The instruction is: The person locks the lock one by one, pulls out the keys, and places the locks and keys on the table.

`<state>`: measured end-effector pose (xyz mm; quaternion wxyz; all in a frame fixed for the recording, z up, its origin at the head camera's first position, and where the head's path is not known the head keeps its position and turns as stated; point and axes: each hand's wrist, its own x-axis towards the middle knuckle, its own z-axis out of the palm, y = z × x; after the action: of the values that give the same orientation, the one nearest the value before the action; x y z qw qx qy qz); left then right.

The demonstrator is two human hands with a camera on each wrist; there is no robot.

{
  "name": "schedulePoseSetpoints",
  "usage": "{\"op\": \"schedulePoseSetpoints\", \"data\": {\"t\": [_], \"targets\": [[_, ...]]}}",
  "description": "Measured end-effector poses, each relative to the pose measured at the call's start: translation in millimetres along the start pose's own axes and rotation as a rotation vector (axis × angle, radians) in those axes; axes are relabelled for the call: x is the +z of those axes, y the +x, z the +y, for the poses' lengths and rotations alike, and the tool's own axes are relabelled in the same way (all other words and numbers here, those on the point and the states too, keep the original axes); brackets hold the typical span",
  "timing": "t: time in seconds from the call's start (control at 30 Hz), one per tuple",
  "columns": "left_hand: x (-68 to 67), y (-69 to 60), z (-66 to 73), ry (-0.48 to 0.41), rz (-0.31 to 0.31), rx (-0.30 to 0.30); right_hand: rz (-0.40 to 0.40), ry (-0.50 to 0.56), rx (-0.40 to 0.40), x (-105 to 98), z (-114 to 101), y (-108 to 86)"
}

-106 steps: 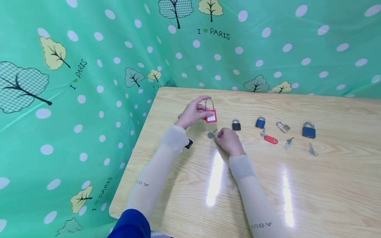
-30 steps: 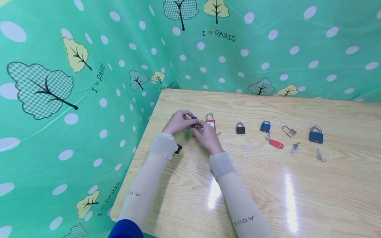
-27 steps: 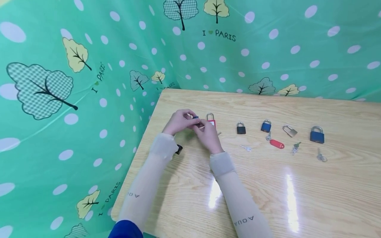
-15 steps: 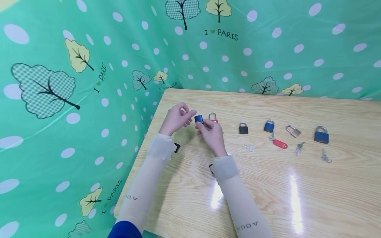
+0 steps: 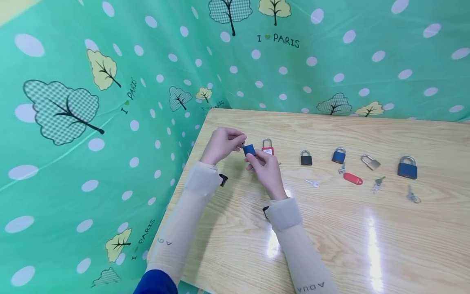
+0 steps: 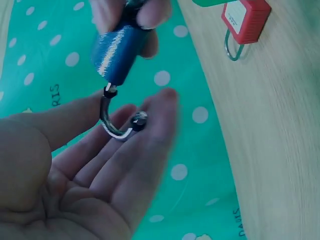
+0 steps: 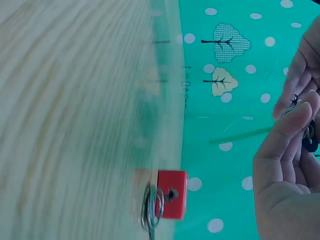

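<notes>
Between the two hands a small blue padlock (image 5: 249, 150) is held above the table. My right hand (image 5: 269, 169) grips its body with thumb and fingers. The left wrist view shows the padlock's body (image 6: 117, 55) tilted, with one end of its curved shackle (image 6: 107, 125) free. My left hand (image 5: 220, 145) has that shackle between thumb and fingers. By the right fingertips, the right wrist view shows a dark round piece with metal (image 7: 310, 137), perhaps a key; its kind is unclear. A red padlock (image 5: 267, 151) with a white label lies just beyond the right hand.
To the right lie a black padlock (image 5: 306, 159), a blue padlock (image 5: 338, 156), a silver padlock (image 5: 371, 162) and a larger blue padlock (image 5: 407, 168). Nearer are loose keys (image 5: 312, 183), a red tag (image 5: 353, 178) and more keys (image 5: 411, 195). A green curtain (image 5: 147, 163) borders the table.
The red padlock, earlier in the left hand, now lies on the table. Over the last second the hands have drawn slightly apart, leaving the held blue padlock more visible. The head view has shifted.
</notes>
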<state>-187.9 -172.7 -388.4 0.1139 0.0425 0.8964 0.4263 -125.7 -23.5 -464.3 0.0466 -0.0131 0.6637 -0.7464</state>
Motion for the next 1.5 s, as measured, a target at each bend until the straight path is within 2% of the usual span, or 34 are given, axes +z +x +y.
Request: {"op": "schedulePoseSetpoints", "data": {"t": [0.17,0.3,0.43,0.53,0.6,0.77,1.0,1.23,1.37,1.5], "targets": [[1.9,0.2,1.0,-0.054,-0.059,-0.002,-0.022,0.014,-0.002,-1.3,-0.2,-1.0],[3.3,0.0,2.1,-0.199,-0.092,-0.004,-0.024,0.077,0.015,-3.4,-0.8,-0.7],[4.9,0.7,4.8,-0.314,-0.15,0.029,-0.024,0.147,0.047,-5.5,-3.3,-1.2],[6.1,0.7,7.1,-0.341,-0.169,0.047,-0.027,0.188,0.071,-6.4,-5.3,-2.1],[6.2,0.1,8.2,-0.335,-0.154,0.051,-0.024,0.199,0.081,-6.7,-6.2,-2.9],[4.8,-1.4,9.8,-0.265,-0.092,0.072,0.0,0.215,0.089,-7.6,-8.6,-4.4],[3.6,-3.6,13.4,-0.144,-0.075,0.124,0.015,0.246,0.079,-6.0,-10.2,-5.1],[4.4,-10.7,24.5,0.044,-0.041,0.179,0.044,0.243,0.009,-4.0,-9.9,-6.3],[6.2,-14.0,31.2,0.186,-0.024,0.245,0.073,0.238,-0.015,-2.4,-10.2,-6.3],[11.7,-14.2,31.7,0.275,-0.002,0.297,0.104,0.234,-0.016,-1.7,-10.5,-6.2]]}}
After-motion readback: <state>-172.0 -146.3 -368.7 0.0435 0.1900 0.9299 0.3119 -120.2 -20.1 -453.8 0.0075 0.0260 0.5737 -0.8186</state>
